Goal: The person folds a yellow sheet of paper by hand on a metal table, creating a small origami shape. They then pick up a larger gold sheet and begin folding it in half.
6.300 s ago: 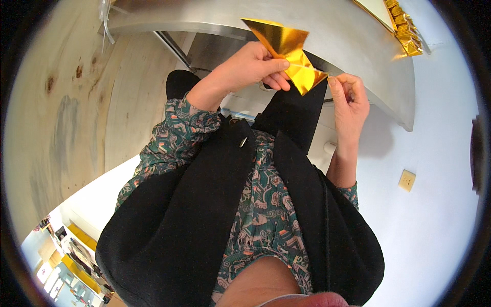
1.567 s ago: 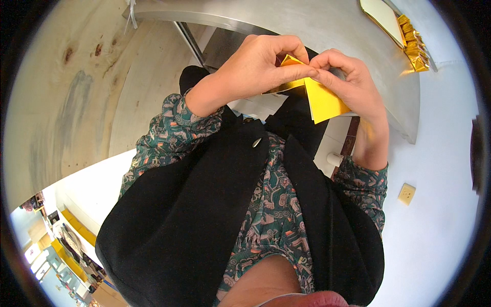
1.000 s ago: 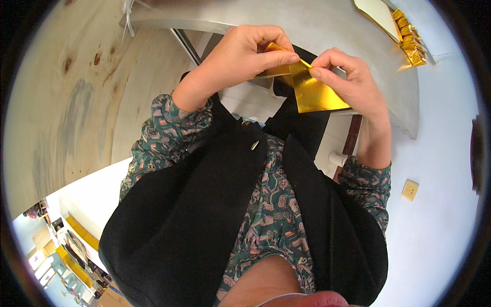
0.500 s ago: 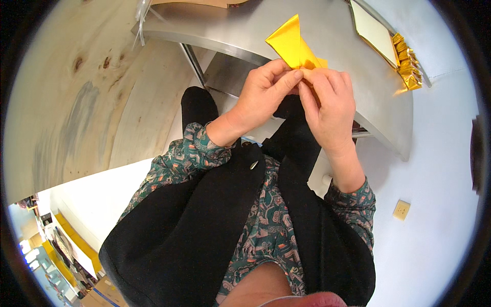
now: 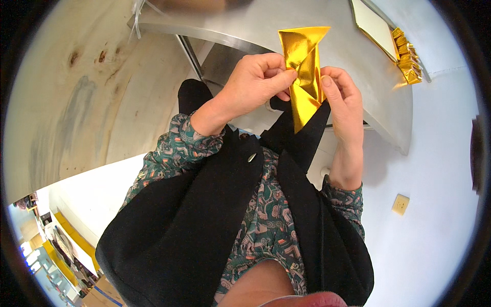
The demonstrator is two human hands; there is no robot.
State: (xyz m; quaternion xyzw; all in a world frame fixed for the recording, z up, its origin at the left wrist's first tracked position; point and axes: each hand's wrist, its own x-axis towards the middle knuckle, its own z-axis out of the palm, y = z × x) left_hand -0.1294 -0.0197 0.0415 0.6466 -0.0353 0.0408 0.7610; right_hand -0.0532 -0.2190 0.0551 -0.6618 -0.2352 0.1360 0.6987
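A folded sheet of shiny gold foil paper (image 5: 307, 69) is held up above my lap, at the near edge of the metal table. My left hand (image 5: 258, 82) pinches its left edge between thumb and fingers. On the opposite edge, my right hand (image 5: 341, 94) grips it with the thumb in front and the fingers curled behind. The foil has a wide slanted top, creases across its middle and a pointed lower end. Some of my fingertips are hidden behind it.
The grey metal table (image 5: 358, 77) curves across the top. At its far right lie a white board (image 5: 375, 28) and a row of folded gold foil pieces (image 5: 407, 56). A wooden panel (image 5: 97, 102) fills the left. A wall outlet (image 5: 401, 204) is at the right.
My hands have moved apart, the left one leftward. The foil paper has turned and now shows a longer face, its pointed end hanging down between my hands.
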